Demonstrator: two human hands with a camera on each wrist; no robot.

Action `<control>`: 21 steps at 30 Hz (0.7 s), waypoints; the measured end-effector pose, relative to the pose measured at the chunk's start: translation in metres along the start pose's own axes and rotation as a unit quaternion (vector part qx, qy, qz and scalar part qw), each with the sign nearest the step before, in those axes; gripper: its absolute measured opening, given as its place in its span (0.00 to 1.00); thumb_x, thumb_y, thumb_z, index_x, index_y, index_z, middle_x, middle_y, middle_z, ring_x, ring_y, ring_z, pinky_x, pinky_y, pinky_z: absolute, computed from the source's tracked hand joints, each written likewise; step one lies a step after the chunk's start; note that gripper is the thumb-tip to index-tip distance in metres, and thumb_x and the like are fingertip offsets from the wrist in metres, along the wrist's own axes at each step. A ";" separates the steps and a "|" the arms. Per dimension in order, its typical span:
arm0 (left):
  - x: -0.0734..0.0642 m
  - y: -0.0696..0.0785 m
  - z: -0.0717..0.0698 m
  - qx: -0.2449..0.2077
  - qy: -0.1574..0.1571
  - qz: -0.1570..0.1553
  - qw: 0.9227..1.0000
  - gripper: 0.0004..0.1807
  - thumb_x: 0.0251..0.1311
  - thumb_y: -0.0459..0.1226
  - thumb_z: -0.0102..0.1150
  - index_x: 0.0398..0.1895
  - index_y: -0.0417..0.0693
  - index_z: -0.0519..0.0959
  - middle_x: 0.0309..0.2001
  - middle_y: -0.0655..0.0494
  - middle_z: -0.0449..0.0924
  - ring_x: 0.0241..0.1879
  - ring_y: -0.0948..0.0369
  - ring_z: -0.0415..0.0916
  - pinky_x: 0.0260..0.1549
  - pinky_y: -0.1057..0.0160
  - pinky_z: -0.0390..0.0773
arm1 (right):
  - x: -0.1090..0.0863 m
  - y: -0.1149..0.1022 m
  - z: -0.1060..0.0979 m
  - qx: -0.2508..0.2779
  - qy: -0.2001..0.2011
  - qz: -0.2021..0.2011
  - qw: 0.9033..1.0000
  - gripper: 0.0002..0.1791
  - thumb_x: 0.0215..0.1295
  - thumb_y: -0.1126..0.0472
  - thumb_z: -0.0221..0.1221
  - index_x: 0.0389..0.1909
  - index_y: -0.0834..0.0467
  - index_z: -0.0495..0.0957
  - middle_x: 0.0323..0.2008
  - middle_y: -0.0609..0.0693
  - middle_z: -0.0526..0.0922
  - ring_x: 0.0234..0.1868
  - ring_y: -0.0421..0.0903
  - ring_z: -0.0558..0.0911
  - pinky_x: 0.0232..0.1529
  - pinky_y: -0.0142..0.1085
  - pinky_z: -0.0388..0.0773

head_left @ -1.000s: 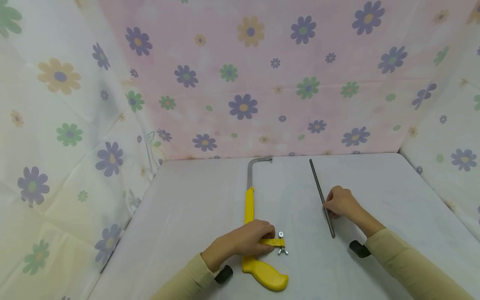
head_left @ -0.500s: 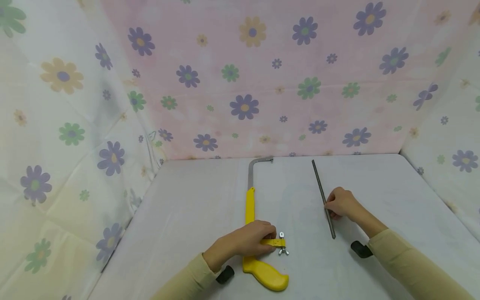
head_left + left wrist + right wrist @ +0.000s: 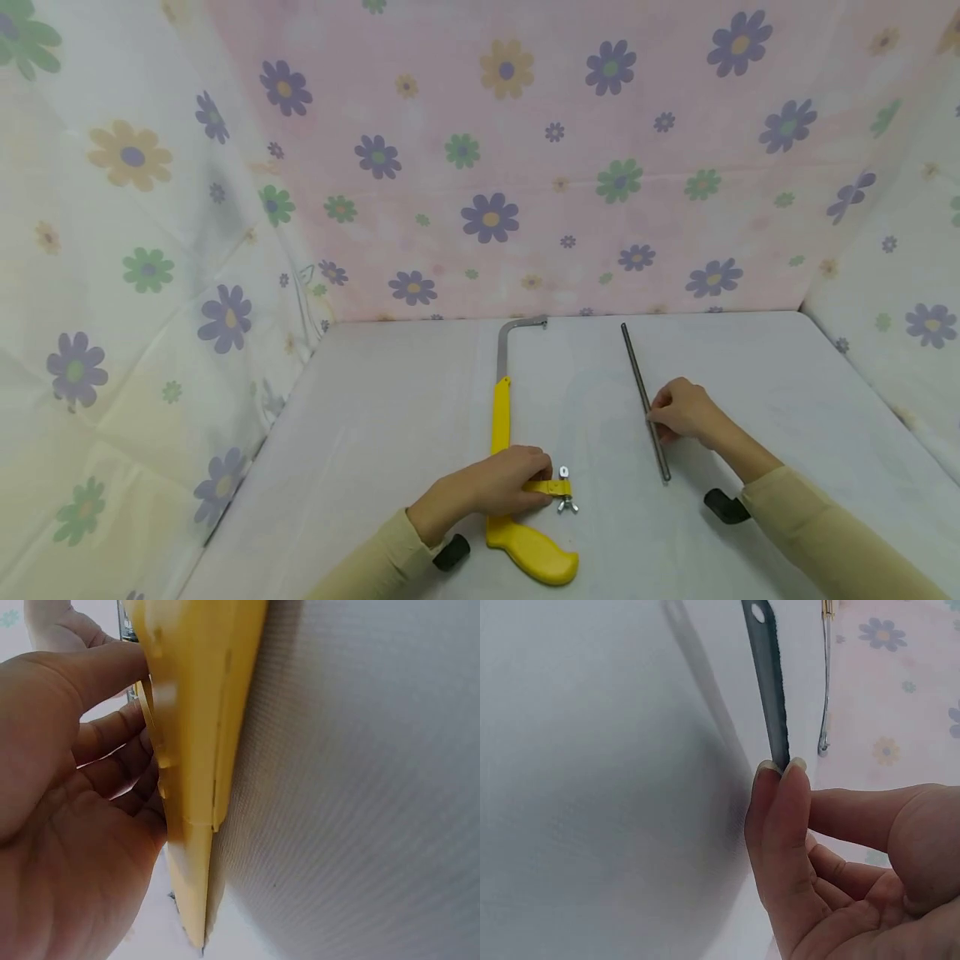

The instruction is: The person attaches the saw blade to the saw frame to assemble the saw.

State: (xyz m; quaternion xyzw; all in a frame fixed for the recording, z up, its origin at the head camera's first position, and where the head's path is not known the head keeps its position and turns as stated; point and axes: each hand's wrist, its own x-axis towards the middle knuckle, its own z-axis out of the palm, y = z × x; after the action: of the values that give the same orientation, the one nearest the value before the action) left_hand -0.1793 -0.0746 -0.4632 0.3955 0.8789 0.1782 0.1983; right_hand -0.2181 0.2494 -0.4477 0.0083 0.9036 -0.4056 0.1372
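A yellow hacksaw frame (image 3: 536, 557) lies on the white table with its grey bent end (image 3: 502, 354) pointing away. My left hand (image 3: 495, 485) lies across the frame and grips its short yellow side arm between thumb and fingers. At the tip of that arm sit a metal pin and a wing nut (image 3: 567, 504). To the right, my right hand (image 3: 682, 410) pinches a thin, dark hacksaw blade (image 3: 636, 371) near its middle. In the right wrist view the blade (image 3: 771, 682) shows a toothed edge and a hole at its end. Blade and frame are apart.
The white table (image 3: 375, 417) ends at a pink floral cloth wall (image 3: 525, 167) behind. Floral cloth hangs at the left (image 3: 150, 333) and right sides too. A dark wrist device (image 3: 726, 506) shows under each forearm.
The far end of the blade shifts slightly right, then back left, in my right hand, which otherwise stays in place. My left hand and the hacksaw frame look unmoved.
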 end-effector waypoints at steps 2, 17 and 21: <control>-0.001 0.000 0.001 -0.002 -0.002 -0.001 1.000 0.10 0.70 0.43 0.64 0.47 0.51 0.78 0.36 0.67 0.71 0.35 0.70 0.67 0.37 0.73 0.72 | -0.001 -0.001 0.001 0.005 -0.004 -0.007 1.000 0.06 0.67 0.69 0.62 0.34 0.70 0.79 0.27 0.56 0.82 0.23 0.45 0.83 0.28 0.38 0.82; -0.004 0.001 0.000 -0.024 -0.012 -0.002 1.000 0.10 0.72 0.43 0.61 0.49 0.50 0.77 0.38 0.67 0.70 0.37 0.70 0.66 0.40 0.73 0.71 | 0.001 -0.012 0.020 0.054 -0.055 -0.040 0.996 0.07 0.68 0.68 0.61 0.38 0.71 0.80 0.31 0.56 0.82 0.27 0.46 0.82 0.31 0.39 0.83; -0.004 0.001 -0.001 -0.025 -0.014 -0.005 1.000 0.09 0.72 0.43 0.61 0.49 0.51 0.77 0.39 0.67 0.70 0.38 0.70 0.65 0.40 0.73 0.71 | 0.004 -0.016 0.024 0.065 -0.066 -0.054 0.994 0.08 0.69 0.69 0.60 0.39 0.72 0.79 0.31 0.56 0.82 0.27 0.45 0.82 0.32 0.40 0.84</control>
State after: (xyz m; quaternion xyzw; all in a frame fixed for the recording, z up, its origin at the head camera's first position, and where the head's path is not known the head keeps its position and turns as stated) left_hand -0.1766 -0.0769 -0.4614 0.3881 0.8736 0.1932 0.2212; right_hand -0.2181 0.2204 -0.4519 -0.0585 0.8632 -0.4703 0.1739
